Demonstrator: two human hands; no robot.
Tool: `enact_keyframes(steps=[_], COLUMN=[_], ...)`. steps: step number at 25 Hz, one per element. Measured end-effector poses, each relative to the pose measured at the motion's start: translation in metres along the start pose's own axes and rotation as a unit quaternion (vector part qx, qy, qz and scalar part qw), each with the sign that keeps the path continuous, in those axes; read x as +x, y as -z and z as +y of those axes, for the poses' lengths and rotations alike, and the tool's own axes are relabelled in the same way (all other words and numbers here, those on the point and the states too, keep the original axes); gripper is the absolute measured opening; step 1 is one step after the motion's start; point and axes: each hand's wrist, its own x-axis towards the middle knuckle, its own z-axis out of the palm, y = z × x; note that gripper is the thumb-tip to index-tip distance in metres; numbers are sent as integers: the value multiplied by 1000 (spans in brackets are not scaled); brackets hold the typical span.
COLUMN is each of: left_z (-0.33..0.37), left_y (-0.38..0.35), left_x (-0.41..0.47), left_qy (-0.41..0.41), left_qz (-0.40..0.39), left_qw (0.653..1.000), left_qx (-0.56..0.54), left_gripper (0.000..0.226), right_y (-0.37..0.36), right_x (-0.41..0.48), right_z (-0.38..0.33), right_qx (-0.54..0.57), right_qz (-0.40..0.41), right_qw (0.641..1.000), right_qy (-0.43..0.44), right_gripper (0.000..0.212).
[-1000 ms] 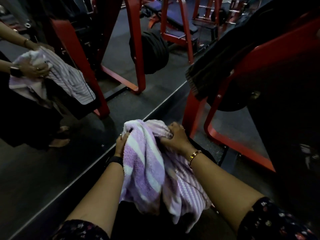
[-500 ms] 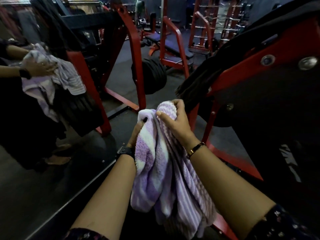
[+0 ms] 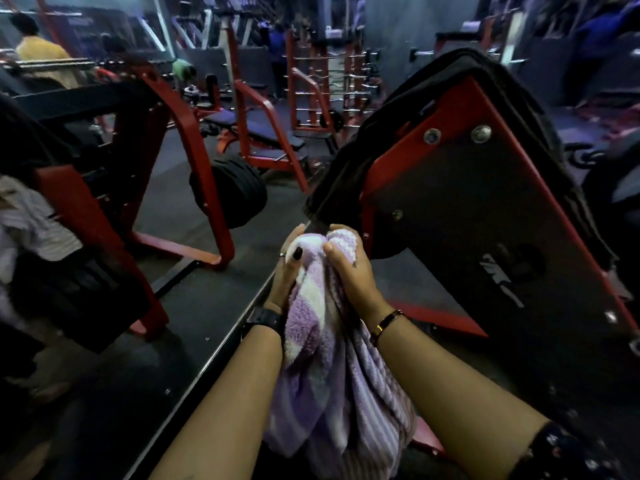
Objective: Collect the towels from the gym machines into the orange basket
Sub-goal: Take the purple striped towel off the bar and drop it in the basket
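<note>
No text, label or number can be read with certainty anywhere in the head view. The only sign of lettering is a slanted white logo mark (image 3: pixel 500 284) printed on the large black padded panel with a red metal frame (image 3: pixel 485 216) at the right, and its strokes are too blurred and skewed to make out as letters or a brand.

A gym: red weight machines (image 3: pixel 194 161), benches (image 3: pixel 256 129).

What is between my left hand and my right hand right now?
In the head view, the bunched top of the purple and white striped towel fills the gap; the left hand and right hand both clutch it.
</note>
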Motion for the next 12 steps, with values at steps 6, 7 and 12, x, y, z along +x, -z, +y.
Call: enact_keyframes(steps=[6,7,12], left_z=[-9,-13,-31], left_y=[7,1,-62], left_x=[5,0,-31], left_qy=[23,39,71], left_qz=[-126,-144,-234], left_qw=[991,988,970], left_qx=[47,46,-6], left_gripper=[63,66,42], right_y=[-2,2,42], right_x=[-44,-54,-109], right_z=[-17,-19,-35], right_qx=[-57,-61,-83], right_qz=[102,125,256], right_qw=[993,990,963], right_qy=[-7,-12,-18], right_gripper=[58,51,54])
